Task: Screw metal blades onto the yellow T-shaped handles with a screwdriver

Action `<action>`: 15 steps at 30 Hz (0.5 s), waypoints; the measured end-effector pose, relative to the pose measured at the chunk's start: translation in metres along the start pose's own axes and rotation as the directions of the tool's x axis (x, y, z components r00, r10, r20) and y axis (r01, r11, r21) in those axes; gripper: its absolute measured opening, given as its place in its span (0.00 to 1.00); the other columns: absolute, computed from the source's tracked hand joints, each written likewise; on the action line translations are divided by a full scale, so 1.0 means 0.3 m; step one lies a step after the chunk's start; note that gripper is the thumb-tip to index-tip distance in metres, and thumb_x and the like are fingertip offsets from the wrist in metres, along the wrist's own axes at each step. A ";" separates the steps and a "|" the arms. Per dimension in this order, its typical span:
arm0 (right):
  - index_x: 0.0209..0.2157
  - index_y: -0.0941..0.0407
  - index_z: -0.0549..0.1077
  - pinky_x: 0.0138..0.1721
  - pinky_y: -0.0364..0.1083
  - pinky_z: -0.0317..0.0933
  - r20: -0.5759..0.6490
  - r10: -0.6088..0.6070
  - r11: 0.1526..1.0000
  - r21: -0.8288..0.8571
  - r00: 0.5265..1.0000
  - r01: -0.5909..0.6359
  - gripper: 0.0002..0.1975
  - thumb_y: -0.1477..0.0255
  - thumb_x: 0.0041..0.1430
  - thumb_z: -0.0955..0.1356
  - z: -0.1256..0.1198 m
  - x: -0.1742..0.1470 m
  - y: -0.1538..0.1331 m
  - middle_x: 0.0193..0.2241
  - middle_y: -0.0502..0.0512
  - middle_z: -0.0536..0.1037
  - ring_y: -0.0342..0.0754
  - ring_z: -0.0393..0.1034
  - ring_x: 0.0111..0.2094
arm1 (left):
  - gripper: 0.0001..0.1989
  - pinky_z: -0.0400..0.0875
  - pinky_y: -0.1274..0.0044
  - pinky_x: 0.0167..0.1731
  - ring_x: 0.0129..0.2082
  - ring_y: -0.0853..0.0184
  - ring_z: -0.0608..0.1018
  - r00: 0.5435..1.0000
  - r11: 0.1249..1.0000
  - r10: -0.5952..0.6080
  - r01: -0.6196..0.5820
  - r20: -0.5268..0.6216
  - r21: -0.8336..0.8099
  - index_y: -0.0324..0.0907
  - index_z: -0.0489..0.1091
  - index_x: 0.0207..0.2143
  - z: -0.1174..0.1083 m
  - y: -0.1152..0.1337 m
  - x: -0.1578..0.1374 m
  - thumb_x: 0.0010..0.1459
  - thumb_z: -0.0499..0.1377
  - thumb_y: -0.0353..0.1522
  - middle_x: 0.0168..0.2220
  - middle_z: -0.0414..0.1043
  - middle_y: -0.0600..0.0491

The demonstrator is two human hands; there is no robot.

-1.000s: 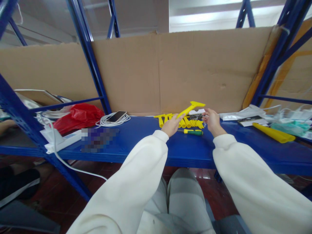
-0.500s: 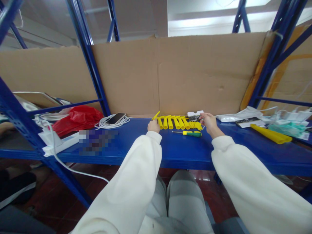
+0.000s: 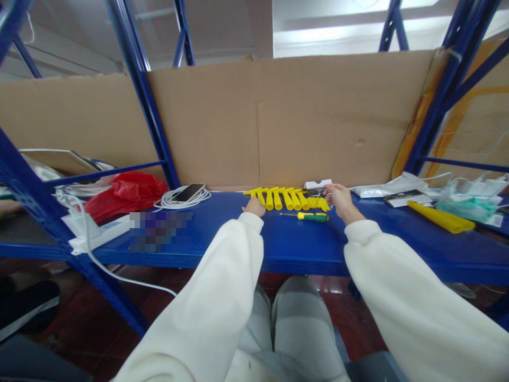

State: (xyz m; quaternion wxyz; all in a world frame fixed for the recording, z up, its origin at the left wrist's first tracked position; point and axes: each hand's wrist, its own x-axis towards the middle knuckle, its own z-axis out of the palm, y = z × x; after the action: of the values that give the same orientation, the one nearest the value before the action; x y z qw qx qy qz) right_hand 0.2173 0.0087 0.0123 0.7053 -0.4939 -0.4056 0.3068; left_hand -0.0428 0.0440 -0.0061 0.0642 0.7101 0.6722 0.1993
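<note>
My left hand point(image 3: 254, 206) is closed around the near end of the leftmost yellow T-shaped plastic piece point(image 3: 252, 191). That piece lies at the left end of a row of several matching yellow tubes with crossbars point(image 3: 278, 200). To the right of the row is a group of small yellow parts point(image 3: 318, 203). My right hand point(image 3: 341, 200) has its fingers pinched beside a small white box with dark contents point(image 3: 317, 188); what they hold is too small to make out. A green and yellow screwdriver point(image 3: 313, 217) lies in front of the row.
A phone point(image 3: 189, 193) rests on a coiled white cable point(image 3: 169, 201) to the left. Beyond are a red plastic bag point(image 3: 131, 195) and a white power strip point(image 3: 105, 233). At right lie a large yellow tube point(image 3: 441, 218) and white packets point(image 3: 392, 189). Cardboard point(image 3: 207, 122) backs the blue shelf.
My left hand has lowered the yellow T-shaped piece from a raised, tilted position to the left end of the row. The right hand stays almost still by the small box.
</note>
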 end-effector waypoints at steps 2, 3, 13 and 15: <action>0.25 0.56 0.68 0.14 0.36 0.47 -0.002 0.002 1.000 -0.005 1.000 -0.002 0.06 0.77 0.50 0.70 0.000 -0.002 -0.001 0.16 0.45 0.69 0.36 0.57 0.14 | 0.26 0.58 0.51 0.64 0.69 0.50 0.62 1.000 1.000 -0.008 0.007 0.029 0.023 0.45 0.68 0.62 -0.004 0.005 -0.010 0.62 0.51 0.27 0.71 0.55 0.44; 0.25 0.57 0.68 0.14 0.36 0.47 -0.003 0.005 1.000 -0.008 1.000 -0.005 0.06 0.77 0.51 0.69 0.000 -0.004 -0.002 0.16 0.45 0.69 0.36 0.57 0.14 | 0.27 0.57 0.51 0.65 0.70 0.52 0.61 0.999 0.999 -0.010 0.009 0.033 0.034 0.47 0.67 0.63 -0.007 0.007 -0.014 0.62 0.51 0.26 0.72 0.54 0.45; 0.27 0.56 0.68 0.18 0.39 0.54 -0.093 -0.029 0.983 -0.184 0.995 0.012 0.03 0.77 0.52 0.66 -0.035 0.054 0.014 0.20 0.48 0.71 0.40 0.61 0.17 | 0.25 0.54 0.49 0.65 0.61 0.53 0.74 1.000 0.998 0.007 -0.005 -0.020 0.070 0.45 0.73 0.56 -0.014 0.007 -0.028 0.59 0.52 0.23 0.59 0.73 0.39; 0.28 0.56 0.70 0.23 0.43 0.61 -0.178 -0.092 0.920 -0.391 0.980 0.016 0.04 0.79 0.50 0.65 -0.086 0.100 0.015 0.23 0.52 0.73 0.44 0.67 0.22 | 0.25 0.54 0.49 0.65 0.60 0.53 0.74 0.999 0.998 0.015 -0.012 -0.040 0.064 0.47 0.74 0.56 -0.008 0.006 -0.026 0.58 0.53 0.23 0.57 0.75 0.40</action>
State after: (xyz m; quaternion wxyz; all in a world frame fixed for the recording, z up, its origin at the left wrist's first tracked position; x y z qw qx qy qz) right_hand 0.2543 0.0237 0.0114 0.6379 -0.6396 -0.4013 0.1515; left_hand -0.0423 0.0358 -0.0047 0.0266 0.7122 0.6745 0.1924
